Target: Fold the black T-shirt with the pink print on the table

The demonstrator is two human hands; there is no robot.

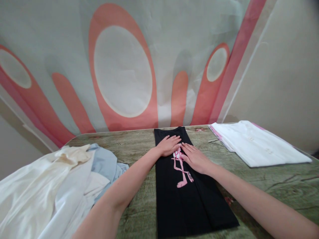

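A black T-shirt (171, 202) with a pink cartoon figure printed on it lies lengthwise on the table, its sides folded in to a long strip. My left hand (168, 146) rests flat on its upper part, fingers stretched to the right. Just below and to the right, my right hand (195, 158) lies palm down on the shirt, fingers pointing up and left. The fingertips of both hands are close together and cover the top of the print. Neither hand grips the cloth.
A loose heap of cream, white and light blue clothes (52, 186) lies at the left. At the right is a stack of folded garments, a white one (259, 142) on top. The wood-patterned table (134, 142) ends at a wall hung with a printed backdrop (159, 66).
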